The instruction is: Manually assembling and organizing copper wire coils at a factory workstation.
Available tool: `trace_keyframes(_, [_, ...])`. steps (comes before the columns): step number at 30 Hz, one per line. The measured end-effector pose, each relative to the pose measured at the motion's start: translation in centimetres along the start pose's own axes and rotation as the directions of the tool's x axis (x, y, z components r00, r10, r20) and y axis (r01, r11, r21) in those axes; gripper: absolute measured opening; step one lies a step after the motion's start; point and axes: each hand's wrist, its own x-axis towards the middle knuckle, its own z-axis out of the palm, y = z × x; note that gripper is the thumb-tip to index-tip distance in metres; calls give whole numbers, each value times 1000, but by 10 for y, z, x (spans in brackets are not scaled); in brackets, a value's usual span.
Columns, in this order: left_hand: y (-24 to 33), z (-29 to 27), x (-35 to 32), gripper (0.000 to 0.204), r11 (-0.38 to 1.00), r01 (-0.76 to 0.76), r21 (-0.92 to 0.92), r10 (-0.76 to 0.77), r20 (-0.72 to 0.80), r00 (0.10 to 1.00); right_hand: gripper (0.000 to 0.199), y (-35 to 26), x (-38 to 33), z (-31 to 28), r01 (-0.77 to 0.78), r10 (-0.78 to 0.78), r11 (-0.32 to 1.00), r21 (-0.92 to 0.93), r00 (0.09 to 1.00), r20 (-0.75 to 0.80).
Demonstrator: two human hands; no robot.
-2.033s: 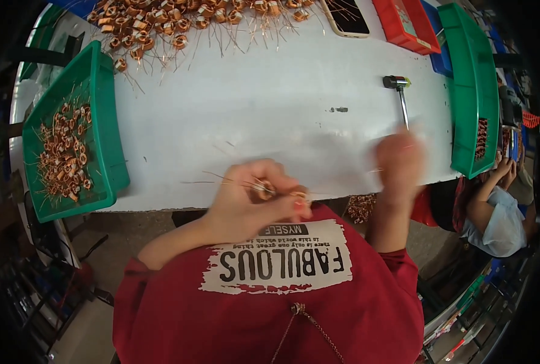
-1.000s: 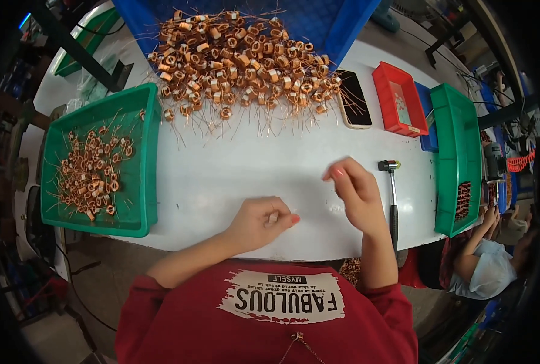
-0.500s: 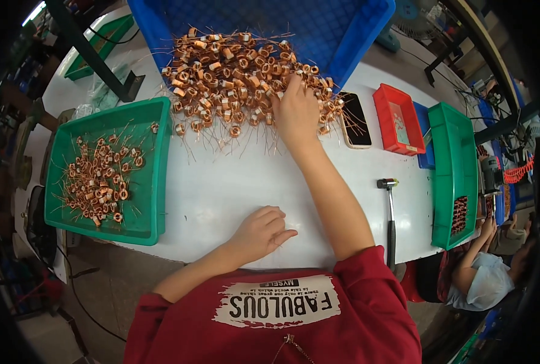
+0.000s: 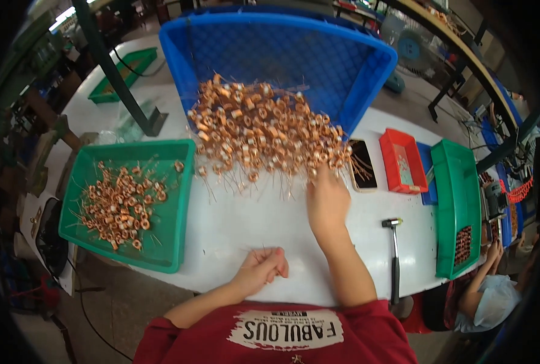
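Observation:
A big heap of small copper coils (image 4: 252, 130) with thin wire ends spills from a tipped blue bin (image 4: 258, 48) onto the white table. At the heap's near right edge is my right hand (image 4: 329, 203), its fingers closed by the fingertips on a copper coil (image 4: 312, 173); the hand is slightly blurred. Close to my body, my left hand (image 4: 259, 272) is closed above the table, thumb against the fingers. Fine wire ends show over its knuckles, but what it holds is hidden. More coils (image 4: 121, 206) lie in a green tray (image 4: 182, 206) at left.
Right of the heap lie a phone (image 4: 363, 165), a red box (image 4: 403, 161), and a long green tray (image 4: 455, 212) holding dark parts. A hammer (image 4: 395, 261) rests near the table's right edge. A metal post (image 4: 121, 85) stands behind the left tray. Another person (image 4: 488, 297) sits at far right.
My right hand has drawn back from inside the heap to its near edge. My left thumb has folded in against the fingers. The whole view has shifted, so the table appears lower.

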Motion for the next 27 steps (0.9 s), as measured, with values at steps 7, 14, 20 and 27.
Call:
trace_keyframes(7, [11,9,9,13,946,-7,-325,32,74,997,26,20,-66,-94,-291,231,576,764,954,189])
trace_keyframes(14, [21,11,32,10,794,-315,520,362,12,932,26,30,-83,-107,-383,216,487,785,924,317])
trace_keyframes(20, [4,-13,55,12,30,-448,893,672,314,671,26,41,-82,-107,-322,166,546,773,946,277])
trace_keyframes(27, [-12,-19,55,4,657,-376,653,559,-88,824,27,39,-83,-101,-230,61,556,799,970,236])
